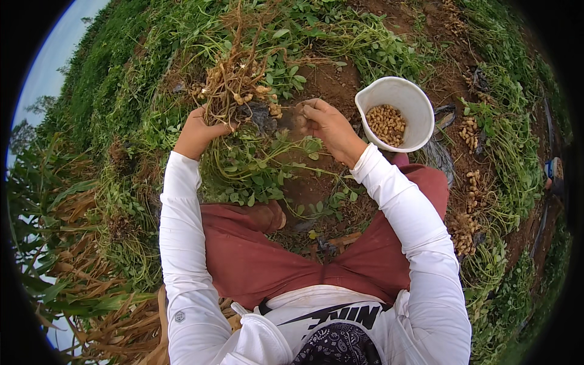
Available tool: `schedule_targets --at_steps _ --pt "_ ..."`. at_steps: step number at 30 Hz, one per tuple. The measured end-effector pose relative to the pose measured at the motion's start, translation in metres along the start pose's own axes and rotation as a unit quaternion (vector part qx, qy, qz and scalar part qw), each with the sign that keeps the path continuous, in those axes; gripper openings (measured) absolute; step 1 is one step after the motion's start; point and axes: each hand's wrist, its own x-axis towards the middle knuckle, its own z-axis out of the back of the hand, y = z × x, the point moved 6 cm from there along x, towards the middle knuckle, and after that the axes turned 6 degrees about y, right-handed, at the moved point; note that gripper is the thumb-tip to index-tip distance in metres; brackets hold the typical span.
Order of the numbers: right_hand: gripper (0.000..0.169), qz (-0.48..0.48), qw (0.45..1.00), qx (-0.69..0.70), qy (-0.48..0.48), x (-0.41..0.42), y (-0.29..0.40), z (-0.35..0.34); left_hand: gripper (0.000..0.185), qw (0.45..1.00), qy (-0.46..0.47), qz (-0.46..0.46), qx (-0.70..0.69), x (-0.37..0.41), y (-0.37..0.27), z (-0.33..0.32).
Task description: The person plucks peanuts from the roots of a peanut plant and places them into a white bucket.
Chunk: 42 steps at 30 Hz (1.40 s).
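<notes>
My left hand (203, 132) grips a bunch of peanut plants by the stems just below the roots. The roots (235, 77) point up and away from me, with peanut pods (262, 93) hanging on them, and the leafy stems (246, 169) hang down towards my lap. Just right of the pods is my right hand (321, 123), its thumb and fingertips drawn together; a thin root reaches towards them. Whether a pod is between those fingers cannot be told. A white plastic bucket (420, 114) with a pouring lip stands beyond my right knee, holding loose peanuts (385, 124) at its bottom.
Uprooted peanut plants with pods (472, 191) lie in a row at the right. More leafy plants (137, 91) cover the ground at the left, beside dry corn stalks (77, 255). Bare brown soil (326, 86) and scraps of plastic film (440, 157) show near the bucket. Someone's foot (553, 169) is at the far right.
</notes>
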Motion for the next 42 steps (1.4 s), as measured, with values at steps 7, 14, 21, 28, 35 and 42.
schedule_targets --at_steps 7,14,21,28,35,42 --pt "0.018 -0.011 1.000 0.027 -0.007 -0.002 0.004 0.001 0.057 0.999 0.051 -0.016 -0.008 0.008 0.014 0.005" --pt "0.037 0.011 0.998 -0.050 0.028 -0.003 0.008 -0.004 0.059 0.999 0.039 -0.015 -0.022 0.005 0.014 0.007" --pt "0.026 0.051 0.955 -0.290 0.041 -0.005 0.007 -0.010 0.065 1.000 0.027 -0.004 -0.005 0.007 0.026 0.016" --pt "0.021 0.092 0.939 -0.331 0.012 -0.008 0.020 -0.012 0.065 1.000 0.016 0.007 0.010 0.002 0.029 0.021" --pt "0.016 0.010 0.980 -0.200 -0.003 -0.011 0.016 -0.010 0.061 0.999 0.050 0.004 0.020 -0.001 0.023 0.013" --pt "0.033 0.062 0.950 -0.296 0.075 -0.003 0.002 -0.007 0.061 0.998 0.056 0.003 0.017 -0.003 0.025 0.016"
